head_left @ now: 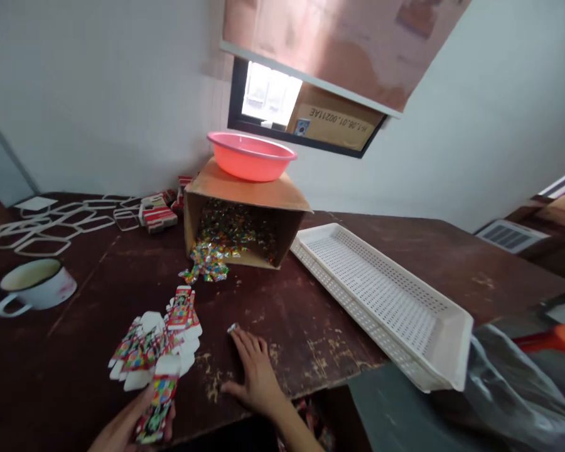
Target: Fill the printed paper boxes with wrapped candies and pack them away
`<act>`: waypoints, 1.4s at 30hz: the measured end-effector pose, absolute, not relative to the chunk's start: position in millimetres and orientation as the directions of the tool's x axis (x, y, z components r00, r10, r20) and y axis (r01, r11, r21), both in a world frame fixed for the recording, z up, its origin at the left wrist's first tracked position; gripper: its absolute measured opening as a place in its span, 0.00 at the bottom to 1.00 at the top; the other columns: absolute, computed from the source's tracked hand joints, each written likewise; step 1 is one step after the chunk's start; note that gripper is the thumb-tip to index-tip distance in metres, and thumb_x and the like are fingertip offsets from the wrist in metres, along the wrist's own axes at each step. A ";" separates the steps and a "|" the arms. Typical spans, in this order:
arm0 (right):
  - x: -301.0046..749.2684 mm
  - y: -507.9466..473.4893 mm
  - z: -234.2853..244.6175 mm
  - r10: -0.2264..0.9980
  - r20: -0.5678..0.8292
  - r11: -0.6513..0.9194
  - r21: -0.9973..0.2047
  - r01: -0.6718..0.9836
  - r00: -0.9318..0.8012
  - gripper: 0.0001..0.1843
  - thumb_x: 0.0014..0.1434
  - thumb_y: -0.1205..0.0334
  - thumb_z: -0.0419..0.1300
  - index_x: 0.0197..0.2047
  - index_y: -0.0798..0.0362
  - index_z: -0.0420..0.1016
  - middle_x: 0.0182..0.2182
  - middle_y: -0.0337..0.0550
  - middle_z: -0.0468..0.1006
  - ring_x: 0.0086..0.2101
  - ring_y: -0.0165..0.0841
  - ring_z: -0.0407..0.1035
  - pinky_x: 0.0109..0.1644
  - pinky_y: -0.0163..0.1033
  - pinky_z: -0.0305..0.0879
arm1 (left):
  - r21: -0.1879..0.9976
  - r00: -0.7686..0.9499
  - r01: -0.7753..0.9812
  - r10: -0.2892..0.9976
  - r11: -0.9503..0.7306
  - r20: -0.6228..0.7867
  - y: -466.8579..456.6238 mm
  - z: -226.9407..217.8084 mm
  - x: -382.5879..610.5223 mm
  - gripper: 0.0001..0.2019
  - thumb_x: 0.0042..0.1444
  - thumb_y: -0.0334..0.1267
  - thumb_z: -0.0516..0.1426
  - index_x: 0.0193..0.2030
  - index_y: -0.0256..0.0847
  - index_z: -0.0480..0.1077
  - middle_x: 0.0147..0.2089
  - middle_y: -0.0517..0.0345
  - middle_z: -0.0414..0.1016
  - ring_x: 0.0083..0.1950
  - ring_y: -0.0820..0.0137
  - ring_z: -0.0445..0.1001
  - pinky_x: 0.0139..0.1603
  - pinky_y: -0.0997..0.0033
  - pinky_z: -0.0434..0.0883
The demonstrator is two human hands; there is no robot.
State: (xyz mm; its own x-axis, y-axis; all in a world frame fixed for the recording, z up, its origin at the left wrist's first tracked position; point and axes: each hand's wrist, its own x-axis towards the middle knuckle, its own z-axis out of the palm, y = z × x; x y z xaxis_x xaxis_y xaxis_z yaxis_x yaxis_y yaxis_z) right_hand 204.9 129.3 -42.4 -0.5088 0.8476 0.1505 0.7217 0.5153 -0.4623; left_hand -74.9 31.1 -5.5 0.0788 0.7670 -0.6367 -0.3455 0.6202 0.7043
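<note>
My left hand is closed around a small printed candy box, red, green and multicoloured, with a white flap standing up at its top. Just beyond it lies a loose pile of similar flat candy boxes showing white flaps. My right hand is over the table near its front edge, fingers stretched and thumb apart. Something small and whitish shows at one fingertip; I cannot make out what it is. Farther back, shiny colourful candy packets spill from a cardboard box lying on its side.
A pink basin sits on the cardboard box. To the right is a white perforated tray, overhanging the table's front edge. An enamel mug, white band loops and red-and-white bundles are at left. Below the edge, an open carton holds printed items.
</note>
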 end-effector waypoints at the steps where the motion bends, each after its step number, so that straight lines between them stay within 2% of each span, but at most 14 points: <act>1: 209.8 101.3 -45.6 0.841 0.134 0.515 -0.498 0.698 -0.525 0.51 0.48 0.42 0.66 0.70 0.46 0.50 0.65 0.52 0.60 0.61 0.53 0.56 0.64 0.61 0.50 | 0.716 0.072 -0.368 0.786 0.593 -0.614 30.3 0.9 -70.5 0.25 0.45 0.59 0.63 0.42 0.41 0.78 0.40 0.46 0.81 0.40 0.54 0.79 0.29 0.63 0.74; 5: 207.4 28.7 -33.5 0.893 0.130 0.375 -0.743 0.554 -0.431 0.18 0.65 0.59 0.51 0.56 0.42 0.71 0.51 0.48 0.76 0.51 0.44 0.70 0.56 0.53 0.64 | 0.708 0.185 -0.422 0.818 0.566 -0.545 26.9 21.0 -49.0 0.27 0.48 0.49 0.66 0.53 0.39 0.72 0.44 0.45 0.81 0.46 0.55 0.78 0.41 0.57 0.76; 9: 175.4 23.9 6.1 0.953 0.083 0.146 -0.969 0.200 -0.293 0.11 0.63 0.58 0.56 0.48 0.48 0.71 0.39 0.43 0.79 0.40 0.35 0.75 0.46 0.40 0.71 | 0.760 0.210 -0.328 0.828 0.561 -0.520 13.8 25.9 -31.4 0.26 0.52 0.50 0.63 0.55 0.40 0.69 0.42 0.49 0.80 0.38 0.61 0.78 0.30 0.66 0.75; 11: 159.8 35.7 25.8 0.965 0.083 0.113 -0.987 0.110 -0.250 0.10 0.62 0.57 0.58 0.46 0.50 0.69 0.37 0.42 0.79 0.37 0.34 0.74 0.42 0.37 0.70 | 0.807 0.213 -0.266 0.848 0.527 -0.485 4.8 28.3 -25.8 0.25 0.53 0.54 0.61 0.51 0.38 0.72 0.37 0.51 0.79 0.33 0.64 0.76 0.24 0.71 0.73; 14: 143.8 49.7 43.4 0.946 0.154 0.226 -0.945 0.238 -0.285 0.06 0.61 0.58 0.60 0.38 0.51 0.73 0.37 0.42 0.78 0.39 0.34 0.71 0.46 0.40 0.68 | 0.868 0.208 -0.200 0.885 0.455 -0.416 -5.6 33.3 -23.9 0.26 0.53 0.60 0.57 0.41 0.36 0.73 0.31 0.53 0.77 0.30 0.65 0.74 0.20 0.73 0.70; 17: 132.6 46.4 43.7 0.897 0.205 0.368 -0.837 0.405 -0.392 0.07 0.61 0.61 0.60 0.33 0.51 0.78 0.45 0.44 0.76 0.48 0.37 0.65 0.57 0.47 0.59 | 0.885 0.144 -0.157 0.896 0.439 -0.419 -10.2 37.1 -28.7 0.28 0.54 0.63 0.54 0.38 0.35 0.73 0.28 0.53 0.76 0.29 0.65 0.74 0.18 0.74 0.69; 19: 126.3 38.2 36.2 0.909 0.200 0.333 -0.875 0.351 -0.365 0.10 0.63 0.59 0.57 0.36 0.50 0.80 0.53 0.45 0.72 0.50 0.37 0.64 0.58 0.48 0.59 | 0.875 0.109 -0.165 0.891 0.454 -0.442 -10.2 36.9 -33.8 0.30 0.55 0.64 0.51 0.37 0.34 0.74 0.27 0.53 0.76 0.28 0.66 0.74 0.18 0.75 0.68; 22: 119.8 29.5 19.4 0.964 -0.004 -0.012 -1.000 -0.027 -0.268 0.13 0.59 0.53 0.60 0.43 0.51 0.78 0.46 0.47 0.74 0.36 0.31 0.69 0.40 0.38 0.69 | 0.849 0.108 -0.207 0.873 0.487 -0.475 -6.6 31.1 -41.8 0.30 0.57 0.63 0.50 0.39 0.33 0.75 0.29 0.51 0.77 0.28 0.66 0.74 0.18 0.75 0.68; 24: 117.6 29.8 9.5 0.902 -0.219 -0.329 -0.907 -0.262 -0.373 0.17 0.53 0.53 0.66 0.44 0.52 0.76 0.33 0.40 0.74 0.24 0.24 0.63 0.28 0.31 0.65 | 0.826 0.130 -0.222 0.855 0.519 -0.502 -2.8 24.7 -46.5 0.27 0.56 0.59 0.53 0.40 0.34 0.75 0.31 0.51 0.79 0.29 0.65 0.75 0.19 0.74 0.69; 27: 117.0 36.5 4.5 0.766 -0.320 -0.536 -0.797 -0.279 -0.557 0.17 0.48 0.58 0.69 0.41 0.54 0.76 0.25 0.34 0.72 0.19 0.21 0.59 0.26 0.29 0.64 | 0.827 0.208 -0.190 0.845 0.530 -0.494 2.9 16.5 -51.7 0.21 0.52 0.52 0.57 0.42 0.35 0.76 0.33 0.50 0.80 0.34 0.62 0.76 0.24 0.72 0.71; 30: 118.7 41.5 14.5 0.825 -0.226 -0.317 -0.944 -0.093 -0.518 0.11 0.51 0.58 0.66 0.38 0.53 0.79 0.28 0.37 0.76 0.22 0.24 0.65 0.28 0.31 0.67 | 0.868 0.254 -0.103 0.856 0.486 -0.449 7.1 14.5 -53.3 0.17 0.50 0.44 0.58 0.44 0.37 0.75 0.35 0.53 0.80 0.37 0.63 0.76 0.27 0.72 0.71; 33: 123.5 37.8 31.6 0.832 0.020 0.088 -0.992 0.095 -0.555 0.12 0.57 0.59 0.63 0.44 0.50 0.81 0.40 0.44 0.79 0.39 0.33 0.73 0.45 0.39 0.71 | 0.868 0.217 -0.105 0.863 0.486 -0.457 6.7 16.6 -49.2 0.16 0.51 0.45 0.57 0.42 0.38 0.76 0.34 0.55 0.78 0.37 0.64 0.74 0.28 0.72 0.71; 35: 130.0 33.0 39.6 0.805 0.104 0.225 -0.964 0.139 -0.583 0.14 0.60 0.59 0.60 0.49 0.48 0.79 0.46 0.45 0.78 0.47 0.35 0.71 0.55 0.44 0.66 | 0.858 0.222 -0.139 0.860 0.495 -0.460 3.1 17.1 -43.2 0.16 0.52 0.46 0.55 0.40 0.38 0.76 0.33 0.55 0.77 0.35 0.65 0.73 0.28 0.73 0.70; 42: 156.2 34.3 23.1 0.864 -0.081 0.102 -0.938 0.331 -0.497 0.13 0.58 0.52 0.62 0.41 0.48 0.83 0.40 0.48 0.82 0.42 0.40 0.76 0.50 0.46 0.72 | 0.813 0.431 -0.341 0.847 0.473 -0.312 -14.8 -1.8 -28.5 0.18 0.49 0.48 0.63 0.42 0.37 0.75 0.34 0.57 0.71 0.37 0.67 0.71 0.31 0.72 0.72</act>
State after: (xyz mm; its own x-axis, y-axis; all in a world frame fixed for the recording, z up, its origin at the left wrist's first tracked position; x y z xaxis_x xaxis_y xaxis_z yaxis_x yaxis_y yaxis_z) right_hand 156.2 34.3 23.1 -0.4972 0.8638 -0.0810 0.3306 0.1023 -0.9382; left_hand -28.5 -14.8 -1.8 0.4313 0.8467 -0.3115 -0.3411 0.4727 0.8125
